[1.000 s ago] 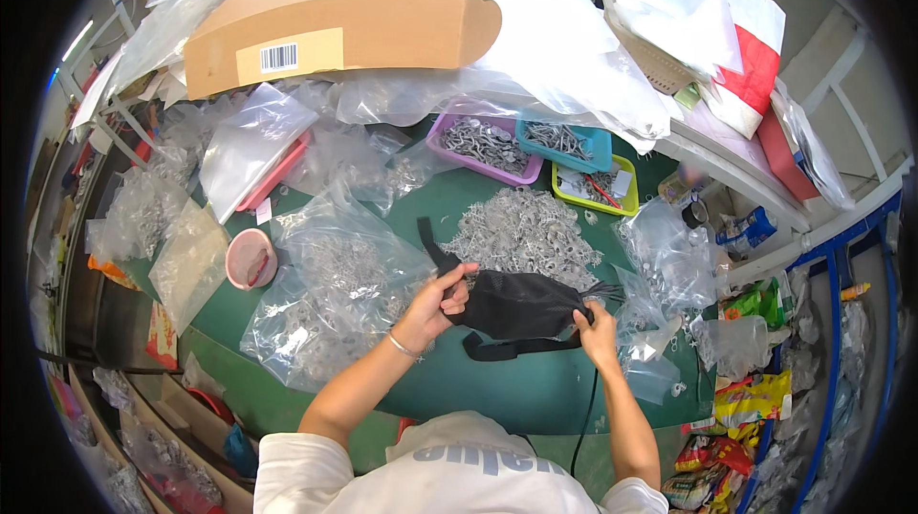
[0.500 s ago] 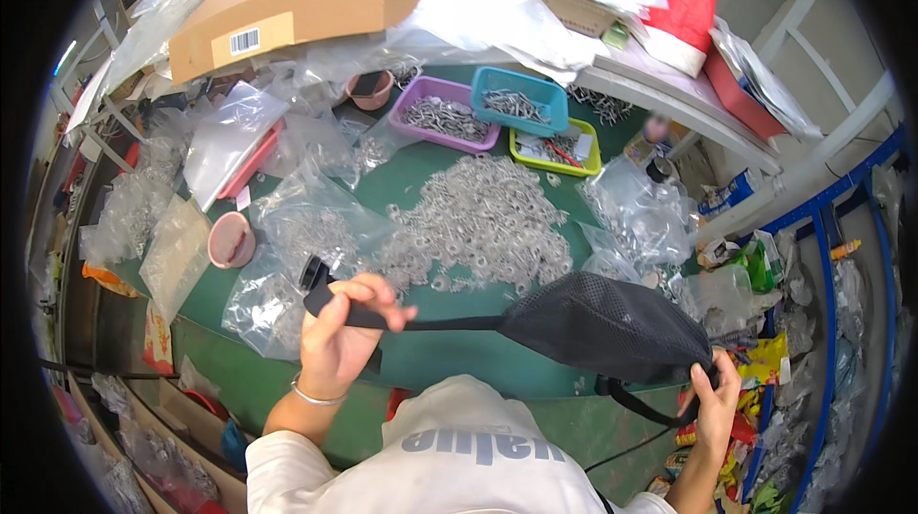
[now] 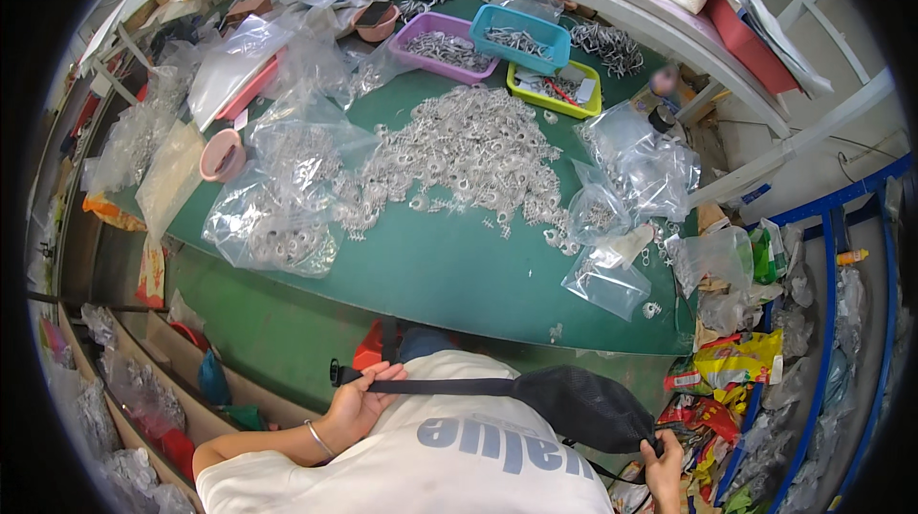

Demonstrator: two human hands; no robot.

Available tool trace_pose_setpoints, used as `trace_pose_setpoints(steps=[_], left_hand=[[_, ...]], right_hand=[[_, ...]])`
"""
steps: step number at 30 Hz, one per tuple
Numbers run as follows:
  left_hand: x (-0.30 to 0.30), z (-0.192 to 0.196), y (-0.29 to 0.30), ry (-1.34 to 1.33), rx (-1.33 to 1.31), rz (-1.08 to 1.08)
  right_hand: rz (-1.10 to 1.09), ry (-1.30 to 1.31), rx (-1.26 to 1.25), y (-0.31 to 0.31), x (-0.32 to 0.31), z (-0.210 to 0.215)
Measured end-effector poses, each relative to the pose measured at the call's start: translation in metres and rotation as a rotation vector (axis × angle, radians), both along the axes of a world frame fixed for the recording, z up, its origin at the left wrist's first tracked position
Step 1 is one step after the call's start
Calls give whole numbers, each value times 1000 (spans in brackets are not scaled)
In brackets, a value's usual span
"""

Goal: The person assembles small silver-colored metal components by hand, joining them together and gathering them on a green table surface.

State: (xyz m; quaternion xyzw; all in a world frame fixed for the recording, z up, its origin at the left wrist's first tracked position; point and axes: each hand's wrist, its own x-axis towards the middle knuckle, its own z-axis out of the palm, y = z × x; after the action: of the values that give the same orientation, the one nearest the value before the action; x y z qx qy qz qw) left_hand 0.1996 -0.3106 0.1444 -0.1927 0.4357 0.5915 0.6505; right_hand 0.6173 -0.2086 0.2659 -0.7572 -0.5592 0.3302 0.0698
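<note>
A black mesh waist bag [image 3: 585,407] lies across the front of my white shirt, its strap stretched out to the left. My left hand [image 3: 359,404] grips the strap [image 3: 449,386] near its end, thumb and fingers around it. A black buckle [image 3: 335,372] sticks out past that hand. My right hand [image 3: 663,466] pinches the bag's right end, where the other strap begins. Part of that strap hangs below the bag, and some of it is hidden behind my body.
Ahead is a green table [image 3: 459,270] with a heap of small grey metal pieces [image 3: 469,155]. Purple [image 3: 448,43], blue [image 3: 519,38] and yellow [image 3: 555,88] trays stand behind it. Clear plastic bags [image 3: 277,227] flank the heap. A blue rack [image 3: 830,323] stands at right.
Both hands have drawn the waist bag down and back from above the table edge to against my shirt. The view has tilted, showing more of the table's near edge.
</note>
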Motion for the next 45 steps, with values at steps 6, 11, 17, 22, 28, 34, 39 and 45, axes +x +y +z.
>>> trace_pose_setpoints(steps=[6,11,17,22,28,34,39,45], left_hand=[[9,-57,-44,165,-503,-186],[28,-119,-98,219,-355,-281],[30,-134,-100,121,-465,-279],[26,-130,-99,109,-490,-276],[21,-126,-97,108,-496,-265],[22,-123,-94,111,-505,-253],[24,-121,-93,110,-513,-243],[26,-122,-88,110,-520,-246]], right_hand=[[170,-50,-212,-31,29,-27],[-392,406,-347,-55,-1,-66],[-518,406,-368,-70,-8,-156],[-547,375,-375,-76,-7,-211],[-555,349,-386,-80,-2,-237],[-556,339,-391,-76,1,-250],[-551,337,-394,-74,4,-256],[-548,341,-396,-72,10,-263]])
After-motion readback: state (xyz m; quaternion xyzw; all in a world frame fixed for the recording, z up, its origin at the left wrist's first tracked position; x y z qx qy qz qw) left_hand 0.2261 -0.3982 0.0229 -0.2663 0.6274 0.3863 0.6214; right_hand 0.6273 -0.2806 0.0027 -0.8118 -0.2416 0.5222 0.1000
